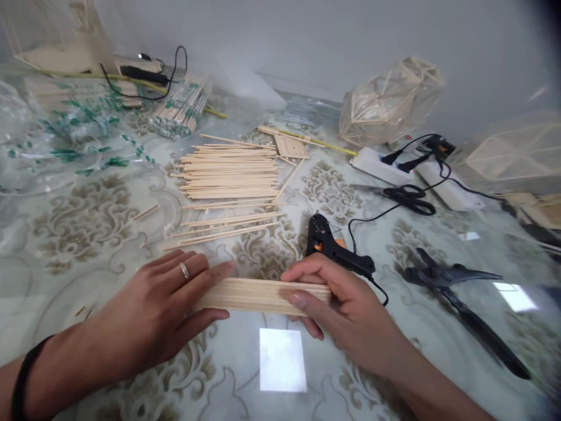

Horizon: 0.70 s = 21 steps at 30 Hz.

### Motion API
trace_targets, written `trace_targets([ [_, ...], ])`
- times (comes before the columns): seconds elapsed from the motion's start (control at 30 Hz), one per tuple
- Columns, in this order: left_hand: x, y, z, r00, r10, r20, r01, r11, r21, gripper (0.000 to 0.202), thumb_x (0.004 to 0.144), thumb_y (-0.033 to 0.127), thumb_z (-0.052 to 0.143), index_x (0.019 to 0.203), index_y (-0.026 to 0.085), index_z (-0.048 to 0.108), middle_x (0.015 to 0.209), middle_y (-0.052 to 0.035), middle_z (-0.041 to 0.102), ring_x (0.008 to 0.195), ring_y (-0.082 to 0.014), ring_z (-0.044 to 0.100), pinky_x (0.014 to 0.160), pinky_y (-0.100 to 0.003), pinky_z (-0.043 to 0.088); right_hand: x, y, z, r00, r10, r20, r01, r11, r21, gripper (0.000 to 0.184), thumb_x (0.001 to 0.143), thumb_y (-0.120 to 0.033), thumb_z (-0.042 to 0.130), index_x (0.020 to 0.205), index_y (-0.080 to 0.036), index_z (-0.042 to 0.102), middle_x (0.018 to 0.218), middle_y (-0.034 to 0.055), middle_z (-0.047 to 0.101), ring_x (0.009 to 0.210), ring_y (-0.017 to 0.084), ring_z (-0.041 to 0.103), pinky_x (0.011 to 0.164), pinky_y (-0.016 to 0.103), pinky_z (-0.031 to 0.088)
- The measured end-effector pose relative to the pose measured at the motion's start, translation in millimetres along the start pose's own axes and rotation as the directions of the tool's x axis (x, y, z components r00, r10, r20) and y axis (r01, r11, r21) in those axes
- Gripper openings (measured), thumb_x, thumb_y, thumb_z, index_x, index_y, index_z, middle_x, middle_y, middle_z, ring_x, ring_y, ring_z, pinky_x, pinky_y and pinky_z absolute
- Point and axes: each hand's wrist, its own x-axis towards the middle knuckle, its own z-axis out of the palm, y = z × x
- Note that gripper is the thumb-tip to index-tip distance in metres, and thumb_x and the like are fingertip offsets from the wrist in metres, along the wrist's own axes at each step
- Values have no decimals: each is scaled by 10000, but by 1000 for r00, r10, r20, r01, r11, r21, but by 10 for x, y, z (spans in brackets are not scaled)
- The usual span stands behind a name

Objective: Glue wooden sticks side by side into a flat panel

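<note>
A row of thin wooden sticks lies side by side between my hands, near the table's front. My left hand, a ring on one finger, grips its left end with fingers over the top and thumb underneath. My right hand pinches the right end the same way. A black hot glue gun lies just behind my right hand. Farther back sits a large pile of loose sticks.
Black pliers lie at the right, black scissors and a white power strip behind them. Stick-framed lantern shapes stand at the back right. Plastic bags of sticks crowd the back left on the glass-covered patterned table.
</note>
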Motion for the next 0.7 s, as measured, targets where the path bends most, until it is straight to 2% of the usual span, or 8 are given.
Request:
trace_targets([
  [0.07, 7, 13, -10, 1000, 16, 12, -16, 1000, 13, 425, 1104, 368, 546, 1468, 148, 538, 1100, -94, 752, 983, -248, 747, 893, -398, 648, 4, 7, -14, 999, -52, -17, 50, 996, -77, 143, 1029, -394, 686, 1077, -259, 691, 659, -74, 604, 503, 94, 568, 479, 193, 460],
  [0.13, 7, 27, -33, 1000, 7, 20, -7, 1000, 13, 419, 1112, 371, 520, 1457, 134, 533, 1124, -104, 747, 999, -251, 740, 905, -394, 641, 6, 0, -48, 988, -150, -34, 138, 963, -231, 155, 972, -390, 763, 1073, -277, 729, 749, -43, 704, 598, 118, 661, 539, 204, 518],
  [0.2, 8, 41, -60, 1000, -9, 23, 8, 1000, 9, 390, 1110, 368, 516, 1428, 145, 544, 1140, -106, 747, 1012, -257, 738, 928, -391, 632, -2, -11, -87, 965, -260, -37, 223, 884, -410, 244, 903, -393, 845, 1108, -300, 753, 918, -11, 804, 775, 165, 762, 688, 245, 600],
  [0.27, 9, 53, -85, 999, -27, 20, 27, 1000, -8, 338, 1098, 349, 530, 1389, 179, 563, 1116, -88, 750, 987, -255, 741, 906, -376, 627, -21, -19, -117, 945, -327, -21, 265, 801, -538, 339, 875, -400, 879, 1178, -316, 752, 1067, 8, 845, 926, 205, 807, 839, 299, 637],
  [0.33, 8, 60, -104, 999, -47, 17, 48, 998, -33, 302, 1082, 327, 548, 1363, 218, 572, 1084, -67, 750, 948, -251, 742, 856, -362, 623, -41, -26, -136, 935, -355, 4, 286, 746, -602, 387, 890, -419, 870, 1241, -318, 741, 1134, 20, 854, 978, 216, 821, 897, 323, 648],
  [0.5, -24, 64, -108, 997, -82, -1, 82, 995, -59, 273, 1067, 324, 540, 1328, 253, 579, 1074, -71, 744, 906, -257, 731, 795, -369, 610, -52, -36, -154, 906, -421, 47, 341, 658, -672, 418, 931, -539, 810, 1259, -286, 751, 1099, 52, 866, 937, 240, 837, 866, 353, 681],
  [0.63, -39, 74, -104, 994, -112, -11, 111, 992, -58, 264, 1073, 342, 529, 1317, 248, 569, 1091, -83, 732, 915, -268, 726, 822, -392, 606, -37, -20, -160, 859, -504, 89, 423, 600, -679, 360, 970, -514, 775, 1238, -273, 763, 984, 54, 862, 829, 238, 826, 726, 337, 687],
  [0.7, -39, 84, -106, 991, -136, 2, 136, 988, -67, 238, 1073, 339, 534, 1292, 251, 563, 1092, -80, 731, 907, -266, 724, 812, -389, 595, -35, -13, -158, 835, -541, 98, 457, 584, -671, 348, 968, -473, 791, 1251, -273, 761, 989, 52, 866, 809, 236, 824, 724, 338, 689],
])
